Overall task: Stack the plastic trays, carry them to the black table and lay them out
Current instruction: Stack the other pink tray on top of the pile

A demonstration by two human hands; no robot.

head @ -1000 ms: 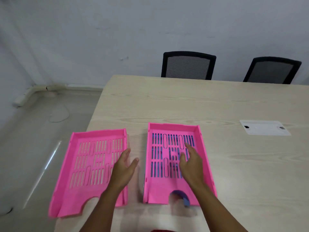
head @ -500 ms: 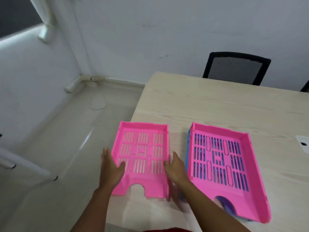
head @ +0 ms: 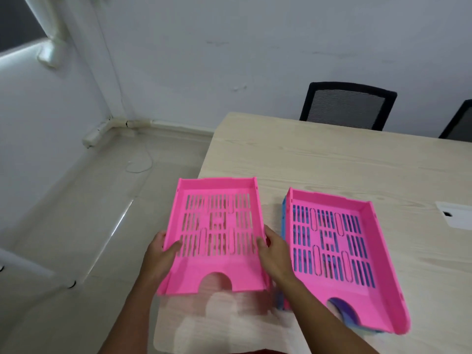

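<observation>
A pink slotted plastic tray (head: 217, 195) is lifted off the light wooden table (head: 332, 164), over its left edge. My left hand (head: 161, 254) grips the tray's left wall and my right hand (head: 272, 247) grips its right wall. To the right, a second pink tray (head: 332, 208) rests on the table, stacked on a blue tray (head: 284, 221) whose edge shows along its left side and front corner.
Two black mesh chairs (head: 347, 106) stand behind the table's far edge. A white cable plate (head: 457, 215) is set into the tabletop at the right. The table's left edge drops to a pale tiled floor (head: 89, 213); a white wall corner lies beyond.
My hands left the right stack and closed on the left tray's two sides. That tray has risen off the table. The camera has swung left.
</observation>
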